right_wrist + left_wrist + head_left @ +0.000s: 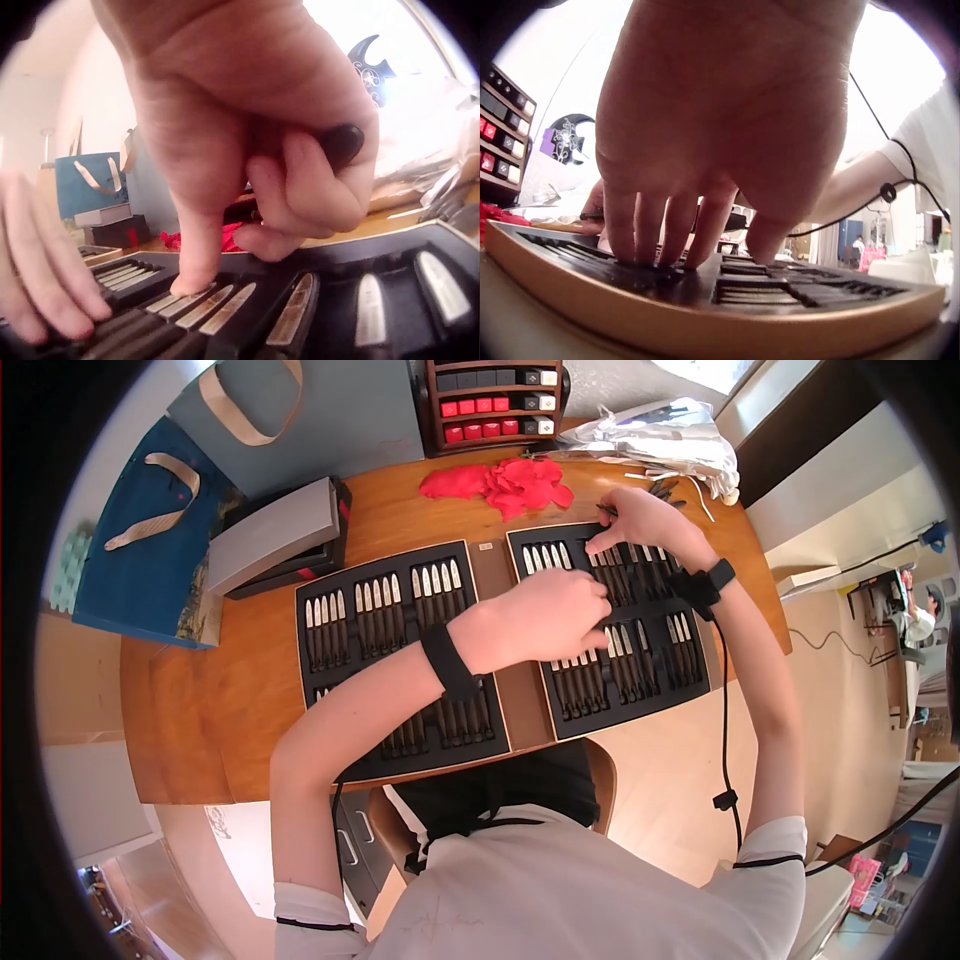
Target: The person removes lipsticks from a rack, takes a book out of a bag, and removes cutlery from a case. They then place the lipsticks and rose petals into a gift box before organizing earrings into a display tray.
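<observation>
A wide two-part case lies unfolded on the desk, its black trays holding rows of slender black-handled pieces with silver, leaf-shaped tips. My left hand is over the right tray, its fingers pointing down with the tips at the tray's middle. At that tray's far side, my right hand curls its fingers round a black rod with a rounded end. The right thumb points down onto one of the silver tips. Most of the rod is hidden inside the hand.
Red crumpled petals or cloth lie behind the case. A wooden rack of red, black and white blocks stands at the back beside silver wrapping. Grey boxes and a blue gift bag are at the left.
</observation>
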`<state>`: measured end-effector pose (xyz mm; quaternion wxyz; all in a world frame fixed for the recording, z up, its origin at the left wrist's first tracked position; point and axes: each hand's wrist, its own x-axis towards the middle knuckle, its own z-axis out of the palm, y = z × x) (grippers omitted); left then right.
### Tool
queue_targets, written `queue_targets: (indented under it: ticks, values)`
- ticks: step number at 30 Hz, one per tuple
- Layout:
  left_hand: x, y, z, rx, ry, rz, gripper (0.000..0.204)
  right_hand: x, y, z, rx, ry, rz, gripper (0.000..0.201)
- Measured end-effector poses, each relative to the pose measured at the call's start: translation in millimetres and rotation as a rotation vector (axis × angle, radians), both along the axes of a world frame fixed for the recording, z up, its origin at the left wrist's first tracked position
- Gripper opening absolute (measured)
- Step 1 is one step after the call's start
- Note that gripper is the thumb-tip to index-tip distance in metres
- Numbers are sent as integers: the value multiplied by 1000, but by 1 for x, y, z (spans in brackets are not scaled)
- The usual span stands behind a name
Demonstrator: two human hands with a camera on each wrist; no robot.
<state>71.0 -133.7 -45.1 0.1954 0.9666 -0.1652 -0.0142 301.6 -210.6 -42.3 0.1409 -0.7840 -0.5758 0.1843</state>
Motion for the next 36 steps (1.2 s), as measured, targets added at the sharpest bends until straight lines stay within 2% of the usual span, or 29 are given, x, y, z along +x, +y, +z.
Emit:
queue_targets:
  ticks: [3,4,8,11,12,15,18,21,22,25,29,33,36]
  values:
    - [-9,14,9,247,-303,216,22,-18,-12,5,-63,-161,-109,48]
    - [-13,18,21,225,-313,260,20,-24,-17,4,-14,-218,-35,45]
    - [-21,31,27,243,-405,388,20,-54,-22,18,11,11,134,38]
    - [-25,33,24,209,-356,373,22,-78,-18,31,179,126,210,45]
    - [-26,33,22,216,-361,373,22,-90,-19,48,67,123,156,53]
    - [-27,31,20,235,-383,373,21,-92,-16,40,145,153,221,53]
    - [-27,33,20,271,-422,389,20,-94,-20,46,154,275,227,47]
    - [-30,35,20,293,-452,429,19,-78,-30,51,164,105,233,35]
    - [-32,38,20,283,-454,445,19,-70,-33,46,230,149,227,26]
    - [-32,40,23,255,-451,483,18,-53,-45,43,181,358,67,23]
    - [-28,34,26,251,-404,507,20,-55,-52,40,400,523,70,18]
    - [-18,28,18,142,-493,421,22,-52,-52,42,463,490,60,19]
    - [-15,18,22,153,-397,490,22,-55,-53,53,374,576,15,20]
